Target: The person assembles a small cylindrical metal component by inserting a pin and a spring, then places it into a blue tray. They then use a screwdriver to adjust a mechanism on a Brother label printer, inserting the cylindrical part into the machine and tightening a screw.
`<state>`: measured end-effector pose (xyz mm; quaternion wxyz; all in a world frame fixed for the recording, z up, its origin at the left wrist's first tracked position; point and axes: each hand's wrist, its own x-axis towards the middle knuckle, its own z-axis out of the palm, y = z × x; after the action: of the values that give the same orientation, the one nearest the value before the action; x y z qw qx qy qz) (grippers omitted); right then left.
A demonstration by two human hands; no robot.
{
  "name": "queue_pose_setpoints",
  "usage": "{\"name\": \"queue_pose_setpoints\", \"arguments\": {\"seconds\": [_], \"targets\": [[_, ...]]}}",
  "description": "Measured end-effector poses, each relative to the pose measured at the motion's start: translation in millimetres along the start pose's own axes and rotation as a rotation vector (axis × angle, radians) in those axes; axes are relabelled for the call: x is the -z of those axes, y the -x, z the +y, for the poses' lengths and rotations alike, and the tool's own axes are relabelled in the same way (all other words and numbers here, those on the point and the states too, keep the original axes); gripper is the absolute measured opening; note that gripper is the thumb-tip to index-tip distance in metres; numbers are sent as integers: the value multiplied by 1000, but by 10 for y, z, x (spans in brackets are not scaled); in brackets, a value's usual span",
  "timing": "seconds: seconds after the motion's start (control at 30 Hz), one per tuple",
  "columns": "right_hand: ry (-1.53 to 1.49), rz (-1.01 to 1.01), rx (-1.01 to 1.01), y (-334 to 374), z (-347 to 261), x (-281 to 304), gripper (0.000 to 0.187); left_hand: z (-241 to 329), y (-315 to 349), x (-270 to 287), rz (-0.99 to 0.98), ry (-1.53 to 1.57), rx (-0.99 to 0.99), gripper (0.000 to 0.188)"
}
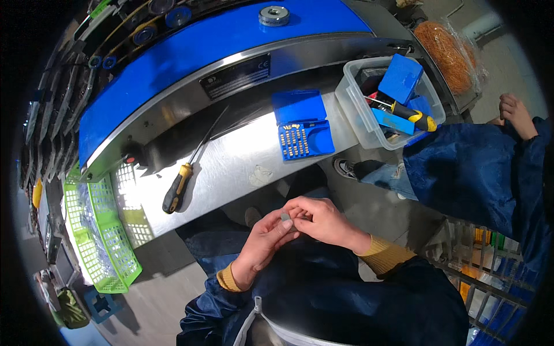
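Note:
My left hand [262,241] and my right hand [324,221] meet above my lap, just off the front edge of the steel bench. A small grey metal piece [285,217] shows between the thumb and fingers of my left hand. The right fingers are closed against it, and part of it is hidden behind them. Beyond my hands an open blue plastic case [331,142] lies on the bench, with rows of small metal pieces [294,141] in its tray. Left of it rests a long screwdriver [178,187] with a black and yellow handle.
A clear plastic bin [360,131] at the bench's right end holds blue boxes [401,78] and another screwdriver [414,115]. A metal ring [274,15] sits on the blue machine top [219,34]. Green baskets [118,254] stand left. Another person [461,167] is close on the right.

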<state>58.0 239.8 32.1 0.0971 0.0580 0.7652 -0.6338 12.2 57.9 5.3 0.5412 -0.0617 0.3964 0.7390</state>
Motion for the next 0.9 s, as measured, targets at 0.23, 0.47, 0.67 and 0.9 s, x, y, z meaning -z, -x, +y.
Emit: {"name": "queue_pose_setpoints", "arguments": {"seconds": [0.23,0.47,0.67,0.9], "targets": [[70,-7,127,-60,-73,87,21,40,-15,-8,29,-3,-45,32],[522,476,353,-705,-253,692,10,147,-37,-40,86,6,-67,14],[802,398,136,-1182,-294,871,13,192,-31,-33,188,-93,-117,21],[900,254,13,-1291,-406,902,14,137,-30,75,218,-65,-121,22]]}}
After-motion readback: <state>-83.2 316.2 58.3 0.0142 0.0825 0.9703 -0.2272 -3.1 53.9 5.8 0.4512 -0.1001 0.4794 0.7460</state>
